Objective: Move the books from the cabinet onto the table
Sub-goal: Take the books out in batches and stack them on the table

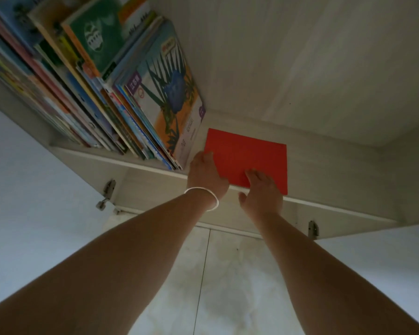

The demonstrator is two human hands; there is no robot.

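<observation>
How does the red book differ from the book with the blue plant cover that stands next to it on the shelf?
The red book lies flat on the cabinet shelf; the blue plant book stands on edge, leaning on the row of books. The red cover is plain, while the plant cover is illustrated and printed. Both hands, left hand and right hand, touch the red book; neither holds the plant book. Both books share one shelf.

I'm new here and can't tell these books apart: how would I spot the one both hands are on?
Look up at the white cabinet shelf. Right of the leaning row of picture books lies the red book, touched by left hand and right hand. It alone is plain red and flat.
</observation>
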